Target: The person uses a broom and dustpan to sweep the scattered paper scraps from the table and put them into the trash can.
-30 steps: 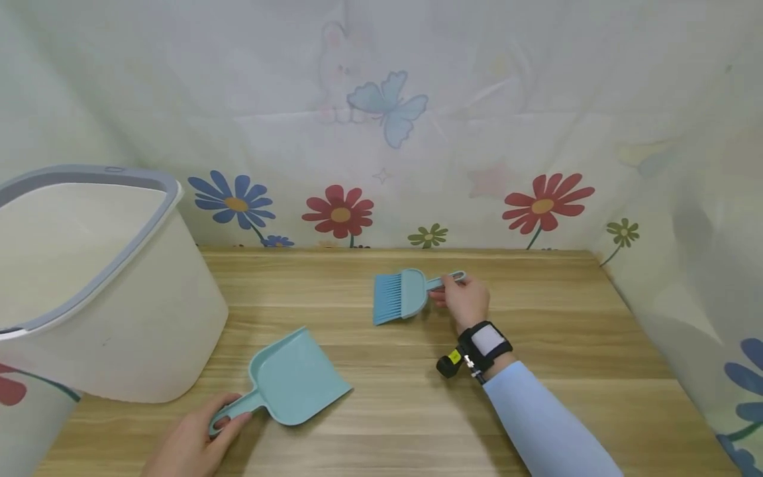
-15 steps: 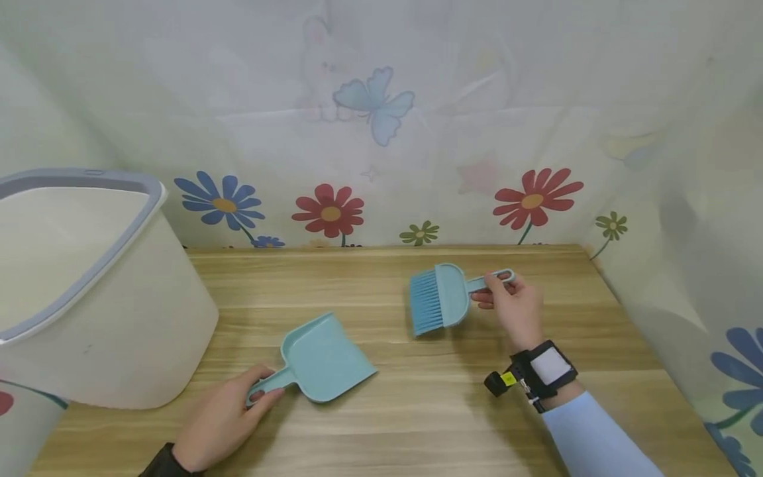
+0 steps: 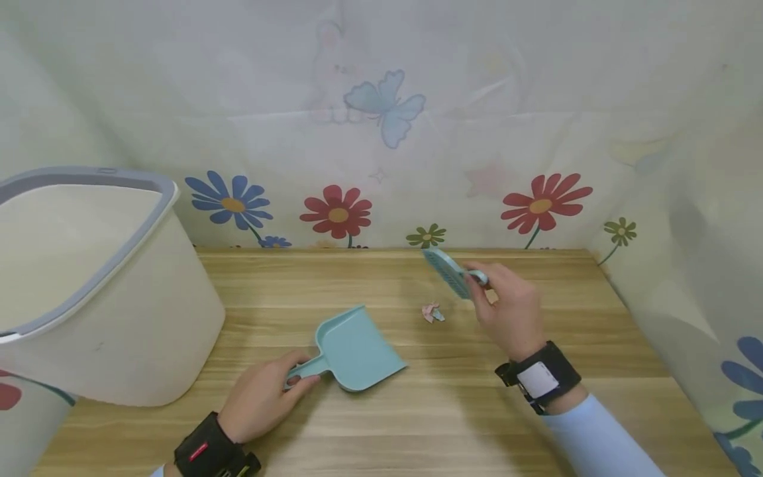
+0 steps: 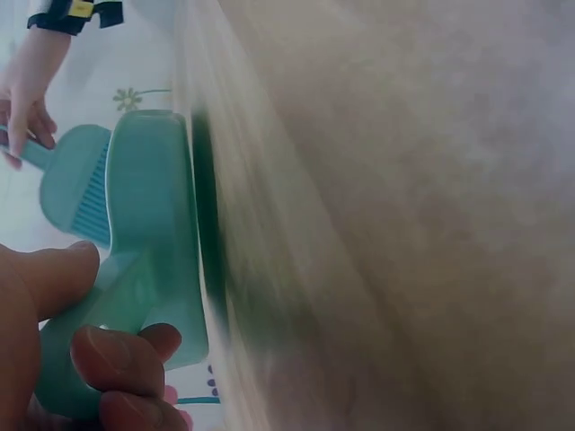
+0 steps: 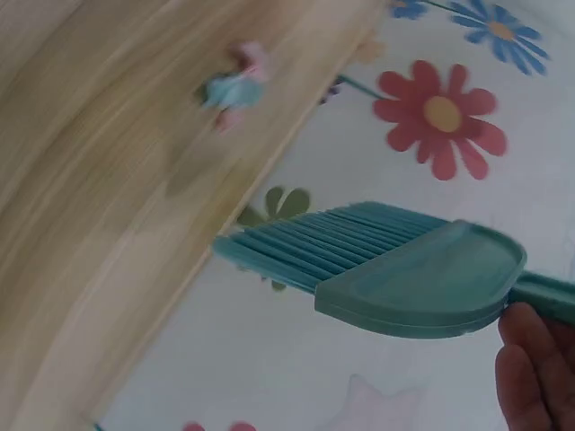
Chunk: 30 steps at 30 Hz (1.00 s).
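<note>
My left hand [image 3: 267,396] grips the handle of a light teal dustpan [image 3: 360,351], whose flat mouth faces right, low over the wooden table. In the left wrist view the thumb and curled fingers wrap that handle. Up and to the right, my right hand [image 3: 510,311] holds a matching small brush [image 3: 448,271] by its handle, raised above the table and turned edge-on to the head camera. Its blue bristles [image 5: 332,238] point away from the hand in the right wrist view. Small crumpled pink and pale blue paper scraps [image 3: 432,313] lie between brush and dustpan.
A big white bin [image 3: 149,318] with a grey rim stands at the left on the wooden table [image 3: 286,278]. Behind the table and along its right side hangs a curtain [image 3: 453,152] printed with flowers and a butterfly.
The dustpan in my left hand has moved right and slightly farther back. My right hand has turned the brush from face-up to edge-on, and the paper scraps now show beneath it.
</note>
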Motion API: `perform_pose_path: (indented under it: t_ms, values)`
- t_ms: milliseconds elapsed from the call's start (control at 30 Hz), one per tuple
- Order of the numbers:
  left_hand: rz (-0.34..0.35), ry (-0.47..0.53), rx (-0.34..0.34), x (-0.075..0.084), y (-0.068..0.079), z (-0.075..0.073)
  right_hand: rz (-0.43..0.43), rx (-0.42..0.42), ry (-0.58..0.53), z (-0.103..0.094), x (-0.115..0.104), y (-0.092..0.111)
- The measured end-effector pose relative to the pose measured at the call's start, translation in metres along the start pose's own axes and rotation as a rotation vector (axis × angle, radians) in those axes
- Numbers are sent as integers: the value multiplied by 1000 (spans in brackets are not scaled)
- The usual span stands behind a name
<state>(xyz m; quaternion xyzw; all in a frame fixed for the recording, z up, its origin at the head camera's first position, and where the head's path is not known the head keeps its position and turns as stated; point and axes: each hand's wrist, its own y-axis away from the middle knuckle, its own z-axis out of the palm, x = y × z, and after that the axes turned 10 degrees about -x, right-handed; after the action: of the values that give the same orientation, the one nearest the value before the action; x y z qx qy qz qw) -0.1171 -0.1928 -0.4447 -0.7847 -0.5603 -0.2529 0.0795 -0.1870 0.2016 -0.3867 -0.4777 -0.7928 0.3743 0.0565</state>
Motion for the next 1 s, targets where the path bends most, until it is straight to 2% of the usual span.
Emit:
perform_pose_path:
  t_ms: [133, 267, 400, 500, 667, 833, 1000]
  values:
    - [9, 1, -1, 4, -9, -2, -201, -94, 169, 12, -3, 10]
    - [44, -19, 15, 6, -15, -2, -311, -177, 281, 26, -8, 20]
    - [77, -24, 31, 7, -19, 0, -300, -261, 284, 34, -13, 31]
    - [90, -17, 30, 8, -21, 1, -255, -323, 209, 33, -19, 39]
    - [98, 1, 18, 12, -22, -1, -199, -386, 88, 20, -30, 51]
    - [87, 1, 7, 13, -21, -2, -207, -400, 22, 2, -38, 62]
    - [78, 14, 4, 12, -20, -2, -232, -334, -70, -17, -36, 59]
